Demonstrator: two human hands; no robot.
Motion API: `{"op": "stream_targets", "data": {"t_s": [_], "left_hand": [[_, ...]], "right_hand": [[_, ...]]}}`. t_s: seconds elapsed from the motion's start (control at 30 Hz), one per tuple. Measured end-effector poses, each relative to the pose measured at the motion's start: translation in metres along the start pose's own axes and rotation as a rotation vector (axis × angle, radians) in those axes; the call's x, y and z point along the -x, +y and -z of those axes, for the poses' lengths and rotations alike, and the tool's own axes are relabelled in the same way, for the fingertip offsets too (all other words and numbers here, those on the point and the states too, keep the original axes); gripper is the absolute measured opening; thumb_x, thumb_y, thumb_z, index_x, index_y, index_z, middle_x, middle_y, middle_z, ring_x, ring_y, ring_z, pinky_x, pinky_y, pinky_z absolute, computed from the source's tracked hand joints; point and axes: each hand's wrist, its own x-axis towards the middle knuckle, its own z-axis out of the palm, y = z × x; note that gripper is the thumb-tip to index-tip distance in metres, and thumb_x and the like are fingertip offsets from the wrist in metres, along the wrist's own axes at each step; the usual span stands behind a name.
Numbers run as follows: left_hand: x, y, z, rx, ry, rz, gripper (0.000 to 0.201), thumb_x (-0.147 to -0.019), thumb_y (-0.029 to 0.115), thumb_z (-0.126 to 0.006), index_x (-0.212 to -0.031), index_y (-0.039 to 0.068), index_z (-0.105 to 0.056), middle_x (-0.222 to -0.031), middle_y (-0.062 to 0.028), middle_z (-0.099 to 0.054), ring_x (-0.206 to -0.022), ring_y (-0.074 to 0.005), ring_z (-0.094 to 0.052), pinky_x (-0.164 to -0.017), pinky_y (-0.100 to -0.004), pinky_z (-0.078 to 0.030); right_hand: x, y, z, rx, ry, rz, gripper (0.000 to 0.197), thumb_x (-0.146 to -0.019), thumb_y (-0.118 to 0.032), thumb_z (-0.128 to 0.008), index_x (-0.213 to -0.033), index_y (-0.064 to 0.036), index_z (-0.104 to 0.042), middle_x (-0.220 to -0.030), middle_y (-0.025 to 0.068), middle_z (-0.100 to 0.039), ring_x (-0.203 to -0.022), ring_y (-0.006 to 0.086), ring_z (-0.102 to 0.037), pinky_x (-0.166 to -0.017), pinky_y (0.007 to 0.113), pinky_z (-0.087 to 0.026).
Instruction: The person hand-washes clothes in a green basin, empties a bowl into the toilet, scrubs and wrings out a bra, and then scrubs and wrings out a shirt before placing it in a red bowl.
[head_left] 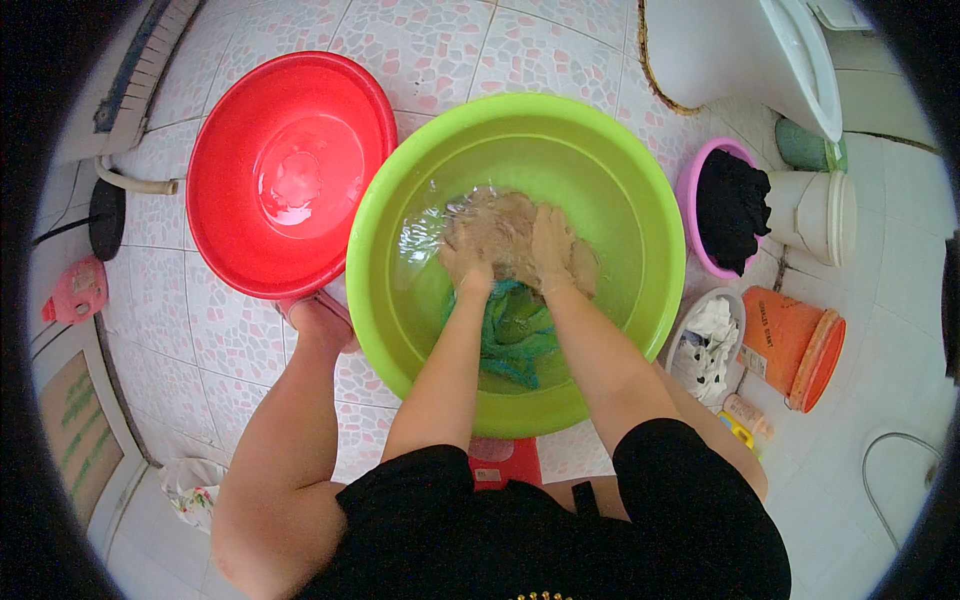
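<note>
A large lime-green basin [660, 300] stands before me with water in it. Under the surface lies a bunched light-brown cloth [508, 228]. My left hand [466, 256] grips its left side, fingers curved into the folds and blurred by the water. On the other side my right hand [551, 250] is closed on the same cloth, its fingertips partly lost among the folds. A green-blue mesh-like cloth [515, 340] lies in the water between my forearms, closer to me. Ripples and glare [422, 235] cover the water left of my hands.
Left of the green basin stands a red basin [225, 200] with a little water. At right are a pink basin [690, 210] with black cloth [732, 208], a pale basin with white cloth [708, 340], a white bucket [815, 215] and an orange bucket [790, 340].
</note>
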Motion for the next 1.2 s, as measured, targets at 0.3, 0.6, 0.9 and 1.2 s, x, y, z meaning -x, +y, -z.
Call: {"op": "stream_targets", "data": {"t_s": [0.3,0.6,0.9,1.2], "left_hand": [[-0.007,0.020,0.012,1.351,-0.446,0.344,0.059,-0.081,0.042,-0.048,-0.127,0.009,-0.033,-0.125,-0.0119,-0.041,-0.114,-0.0291,-0.038,-0.099,-0.0411,-0.025],[0.028,0.075,0.048,1.689,-0.703,0.237,0.055,-0.082,0.048,-0.045,-0.120,0.007,-0.043,-0.121,-0.0108,-0.046,-0.112,-0.0243,-0.042,-0.095,-0.0418,-0.033],[0.060,0.128,0.086,1.792,-0.990,0.287,0.057,-0.083,0.051,-0.043,-0.119,0.007,-0.042,-0.118,-0.0115,-0.048,-0.105,-0.0252,-0.049,-0.091,-0.0388,-0.038],[0.066,0.137,0.085,1.825,-0.953,0.351,0.044,-0.083,0.047,-0.046,-0.104,0.007,-0.048,-0.095,-0.0097,-0.056,-0.086,-0.0224,-0.055,-0.076,-0.0356,-0.047]], "right_hand": [[-0.008,-0.012,0.070,-0.888,-0.345,-0.387,0.032,-0.072,-0.014,-0.058,-0.101,-0.0006,-0.052,-0.092,0.0093,-0.058,-0.084,0.0244,-0.054,-0.076,0.032,-0.042],[-0.011,-0.034,0.186,-1.444,-0.196,-0.328,0.023,-0.078,-0.001,-0.052,-0.100,-0.0031,-0.046,-0.090,0.0047,-0.057,-0.080,0.0117,-0.054,-0.074,0.025,-0.043],[-0.017,-0.031,0.197,-0.834,0.026,0.001,0.046,-0.077,-0.014,-0.058,-0.119,-0.0122,-0.040,-0.112,0.0201,-0.041,-0.107,0.0286,-0.042,-0.082,0.040,-0.042],[-0.009,-0.062,0.211,-0.549,0.165,0.029,0.038,-0.067,-0.032,-0.069,-0.087,-0.0034,-0.054,-0.084,0.0175,-0.053,-0.071,0.0320,-0.054,-0.058,0.038,-0.044]]}}
